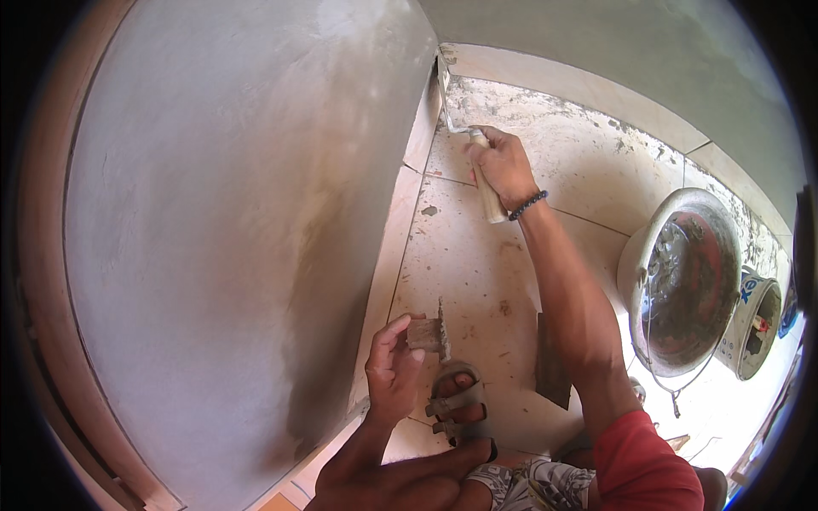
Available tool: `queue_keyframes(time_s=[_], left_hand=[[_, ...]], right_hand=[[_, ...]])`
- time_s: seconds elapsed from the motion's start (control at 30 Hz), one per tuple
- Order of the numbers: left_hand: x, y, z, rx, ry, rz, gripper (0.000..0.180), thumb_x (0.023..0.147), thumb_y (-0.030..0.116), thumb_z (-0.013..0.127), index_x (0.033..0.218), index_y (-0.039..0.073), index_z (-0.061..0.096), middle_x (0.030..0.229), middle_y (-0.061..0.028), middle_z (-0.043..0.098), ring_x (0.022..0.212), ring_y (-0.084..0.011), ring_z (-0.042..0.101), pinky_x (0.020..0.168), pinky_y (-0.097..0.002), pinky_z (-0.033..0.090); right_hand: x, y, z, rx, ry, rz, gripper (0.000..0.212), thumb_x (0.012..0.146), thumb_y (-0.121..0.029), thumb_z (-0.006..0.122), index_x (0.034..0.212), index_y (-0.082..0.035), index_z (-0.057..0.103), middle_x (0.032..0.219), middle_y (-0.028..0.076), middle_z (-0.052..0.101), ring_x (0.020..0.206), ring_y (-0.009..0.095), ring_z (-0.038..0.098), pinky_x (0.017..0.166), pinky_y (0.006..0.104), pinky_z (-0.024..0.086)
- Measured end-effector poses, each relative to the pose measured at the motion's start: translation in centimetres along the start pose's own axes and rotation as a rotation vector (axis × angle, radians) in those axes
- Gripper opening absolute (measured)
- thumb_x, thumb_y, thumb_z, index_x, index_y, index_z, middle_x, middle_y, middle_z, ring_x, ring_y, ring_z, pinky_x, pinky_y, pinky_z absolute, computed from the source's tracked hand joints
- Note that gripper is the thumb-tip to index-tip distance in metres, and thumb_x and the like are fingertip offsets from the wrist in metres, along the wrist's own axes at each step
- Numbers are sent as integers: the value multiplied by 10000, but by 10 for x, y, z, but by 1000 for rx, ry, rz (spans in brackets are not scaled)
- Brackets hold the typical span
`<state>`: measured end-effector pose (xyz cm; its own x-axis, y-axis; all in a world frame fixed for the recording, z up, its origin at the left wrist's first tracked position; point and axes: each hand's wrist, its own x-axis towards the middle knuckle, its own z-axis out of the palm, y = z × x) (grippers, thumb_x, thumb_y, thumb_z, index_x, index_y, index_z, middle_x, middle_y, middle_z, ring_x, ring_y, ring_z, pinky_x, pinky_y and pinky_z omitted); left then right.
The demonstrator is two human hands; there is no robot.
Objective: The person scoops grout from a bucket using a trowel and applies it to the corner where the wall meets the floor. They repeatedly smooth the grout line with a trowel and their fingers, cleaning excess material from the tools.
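My right hand [503, 169] is closed around the pale wooden handle of a trowel [492, 198]. Its thin metal blade points up into the corner, against the low tile strip at the wall's foot. Lower down, near the grey wall [230, 230], my left hand [394, 370] grips a small mortar-caked board [423, 335] by a wooden block between thumb and fingers. The board's rough, mortar-covered edge faces right; its far face is hidden. It is held above my sandalled foot [460, 387].
At the right stands a wide bucket [635, 264] with wet grey mortar inside and a wire handle. Next to it is a smaller pail [737, 349]. A dark flat board [552, 366] lies by my right forearm. Mortar spots dot the tiled floor [477, 272].
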<state>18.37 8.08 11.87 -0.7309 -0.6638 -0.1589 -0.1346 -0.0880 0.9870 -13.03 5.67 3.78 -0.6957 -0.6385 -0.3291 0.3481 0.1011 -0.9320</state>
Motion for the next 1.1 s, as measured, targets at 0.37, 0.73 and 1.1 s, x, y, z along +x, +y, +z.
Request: queue_keyframes(time_s=[0.37, 0.73, 1.1], left_hand=[[-1, 2, 3, 8, 6, -21, 446, 912, 18, 543, 1330, -2, 386, 1332, -198, 475, 1212, -249, 498, 1036, -396, 394], [-2, 1, 1, 12, 11, -10, 453, 907, 9, 541, 1332, 1, 386, 1325, -195, 481, 1201, -242, 500, 1027, -389, 400], [0, 0, 2, -8, 3, -10, 449, 914, 22, 549, 1333, 9, 388, 1321, -191, 484, 1200, -239, 502, 1025, -390, 401]], right_hand=[[-7, 23, -14, 500, -92, 265, 141, 908, -137, 579, 922, 2, 560, 707, 80, 563, 522, 160, 551, 470, 309, 484], [11, 4, -9, 371, -109, 232, 152, 916, -151, 595, 921, -3, 559, 698, 60, 553, 513, 139, 547, 454, 288, 478], [4, 11, -12, 199, -93, 131, 141, 893, -139, 612, 931, -4, 620, 657, 30, 558, 490, 109, 538, 450, 265, 459]])
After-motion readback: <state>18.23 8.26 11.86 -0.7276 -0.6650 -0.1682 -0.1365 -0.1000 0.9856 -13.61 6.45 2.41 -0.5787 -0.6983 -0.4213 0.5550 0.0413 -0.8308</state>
